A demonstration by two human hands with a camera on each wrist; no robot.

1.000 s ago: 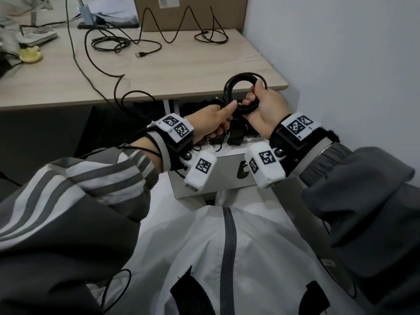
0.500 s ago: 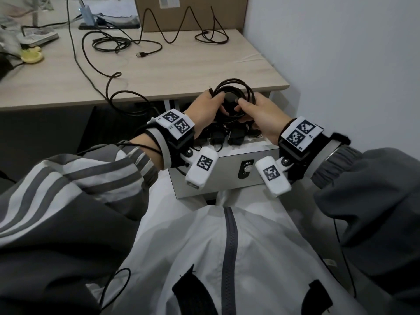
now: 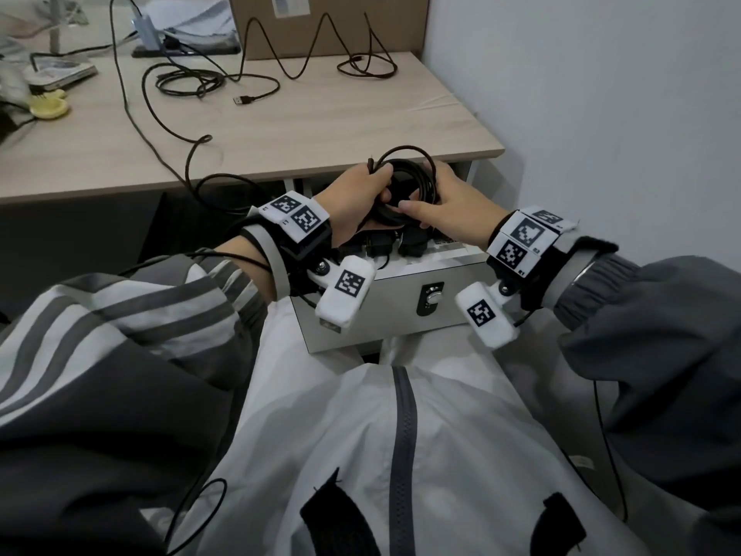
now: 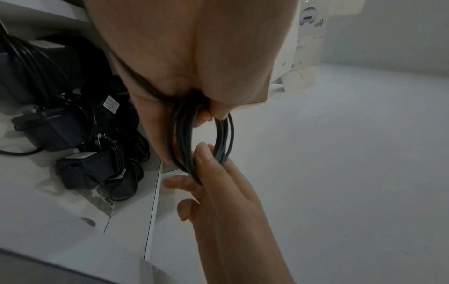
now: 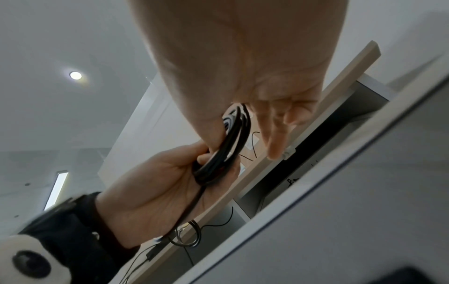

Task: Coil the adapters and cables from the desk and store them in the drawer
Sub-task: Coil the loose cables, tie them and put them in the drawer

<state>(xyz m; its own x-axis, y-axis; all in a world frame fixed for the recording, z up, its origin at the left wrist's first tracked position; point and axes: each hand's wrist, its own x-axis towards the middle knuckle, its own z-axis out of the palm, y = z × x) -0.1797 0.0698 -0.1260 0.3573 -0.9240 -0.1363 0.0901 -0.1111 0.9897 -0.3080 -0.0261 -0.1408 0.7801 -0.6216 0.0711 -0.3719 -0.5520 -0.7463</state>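
since drawer stands open under desk front right corner, we hold coiled cable just above it for dropping in. left hand curled round coil's near side, right hand pinching far side so loops stay bundled. adapters already lie inside. drawer depth, cable's plug hidden behind our fingers.

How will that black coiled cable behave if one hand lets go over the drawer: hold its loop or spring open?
Probably springs open somewhat: the coiled cable has no tie showing, and one strand already bows above the bundle. It looks floppy and light, pinched by the left hand and right hand alone. Dropped into the drawer, it would likely settle loosely on the adapters.
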